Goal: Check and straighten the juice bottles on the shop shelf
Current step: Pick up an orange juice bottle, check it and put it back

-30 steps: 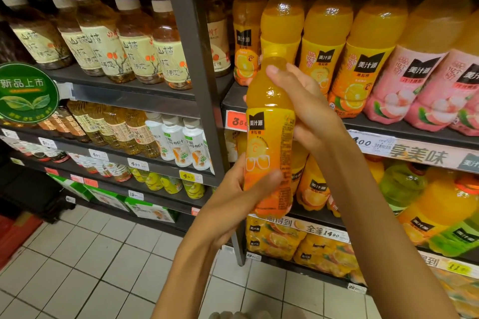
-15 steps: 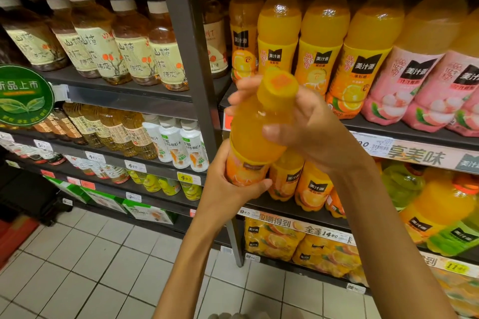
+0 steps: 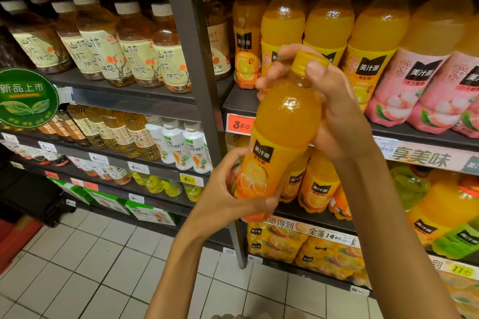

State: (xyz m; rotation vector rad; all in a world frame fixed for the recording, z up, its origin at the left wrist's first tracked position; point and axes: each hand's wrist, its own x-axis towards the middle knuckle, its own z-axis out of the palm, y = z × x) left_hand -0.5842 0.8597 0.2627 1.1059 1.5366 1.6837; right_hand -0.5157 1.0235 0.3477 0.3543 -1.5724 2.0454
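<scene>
I hold an orange juice bottle (image 3: 282,127) in front of the shelf, tilted with its yellow cap toward the upper right. My left hand (image 3: 233,197) grips its base and label from below. My right hand (image 3: 329,111) grips the neck and shoulder, fingers curled around the cap. Behind it, a row of orange juice bottles (image 3: 329,21) stands upright on the dark upper shelf (image 3: 238,103), with pink lychee bottles (image 3: 414,85) to their right.
A grey shelf upright (image 3: 197,59) divides the bays. Tea bottles (image 3: 134,46) fill the left bay. Smaller orange bottles (image 3: 318,186) sit on the lower shelf behind my hands. A green round sign (image 3: 26,96) hangs at left. White floor tiles (image 3: 90,267) lie below.
The bottle stood upright, then tipped with its cap toward me, and has now swung back to a slight tilt with its label facing me. Both hands kept their hold.
</scene>
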